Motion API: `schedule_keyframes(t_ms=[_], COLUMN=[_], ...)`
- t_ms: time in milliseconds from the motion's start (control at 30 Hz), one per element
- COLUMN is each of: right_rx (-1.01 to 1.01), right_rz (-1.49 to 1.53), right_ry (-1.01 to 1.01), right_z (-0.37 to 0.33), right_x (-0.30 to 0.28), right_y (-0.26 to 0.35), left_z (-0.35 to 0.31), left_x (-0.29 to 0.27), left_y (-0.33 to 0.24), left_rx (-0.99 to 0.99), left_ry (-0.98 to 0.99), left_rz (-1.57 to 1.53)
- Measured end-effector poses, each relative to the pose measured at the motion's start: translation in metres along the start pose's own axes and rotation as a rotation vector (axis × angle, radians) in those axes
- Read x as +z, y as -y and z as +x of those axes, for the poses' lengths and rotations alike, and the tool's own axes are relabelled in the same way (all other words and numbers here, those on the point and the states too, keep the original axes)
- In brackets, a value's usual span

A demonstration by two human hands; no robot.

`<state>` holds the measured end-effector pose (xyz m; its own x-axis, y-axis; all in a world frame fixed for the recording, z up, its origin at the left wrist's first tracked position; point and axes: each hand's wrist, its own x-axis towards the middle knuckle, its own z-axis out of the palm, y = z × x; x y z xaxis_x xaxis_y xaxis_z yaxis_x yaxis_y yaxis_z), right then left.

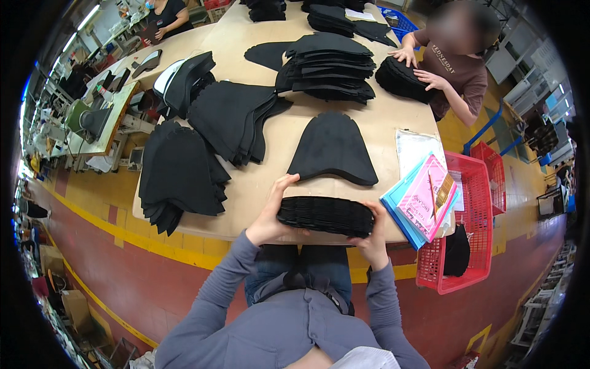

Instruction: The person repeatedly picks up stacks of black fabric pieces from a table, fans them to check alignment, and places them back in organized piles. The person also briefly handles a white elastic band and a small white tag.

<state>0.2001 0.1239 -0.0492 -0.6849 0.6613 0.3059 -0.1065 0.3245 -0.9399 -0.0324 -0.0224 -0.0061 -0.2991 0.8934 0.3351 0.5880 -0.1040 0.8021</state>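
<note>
Between my two hands, at the near edge of the table, is a thick stack of black cut fabric pieces, its layered edges turned up toward me. My left hand grips its left end, fingers at the far side. At the right end, my right hand closes around the stack from the side and below. Just beyond it lies a flat black bell-shaped piece stack with a scalloped far end, near my left fingertips but seemingly apart from them.
Fanned black piles cover the table's left side; a tall pile stands farther back. Notebooks lie at the right edge beside a red basket. A co-worker's hands rest on another black stack at far right.
</note>
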Motion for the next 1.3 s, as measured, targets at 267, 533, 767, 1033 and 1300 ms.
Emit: schedule_keyframes(t_ms=[267,533,767,1033,1300], right_rx=[0.069,-0.162,-0.017,0.093,0.018], right_rz=[-0.015,-0.154,-0.142,-0.059,-0.197], right_ry=[-0.022,0.083,0.044,-0.105,0.026], right_z=[0.003,0.024,0.027,0.050,0.049], right_x=[0.005,-0.005,-0.014,0.000,0.006], right_y=[-0.058,-0.033,-0.064,-0.076,-0.034], left_z=[-0.001,0.010,0.016,0.026,0.012], left_x=[0.019,0.020,0.024,0.034,0.033], left_y=[0.041,0.056,0.061,0.055,0.064], left_rx=[-0.006,-0.035,-0.167,-0.128,-0.186], left_ry=[0.092,0.080,0.060,-0.080,-0.405], left_rz=[-0.119,-0.230,-0.287,-0.174,0.109])
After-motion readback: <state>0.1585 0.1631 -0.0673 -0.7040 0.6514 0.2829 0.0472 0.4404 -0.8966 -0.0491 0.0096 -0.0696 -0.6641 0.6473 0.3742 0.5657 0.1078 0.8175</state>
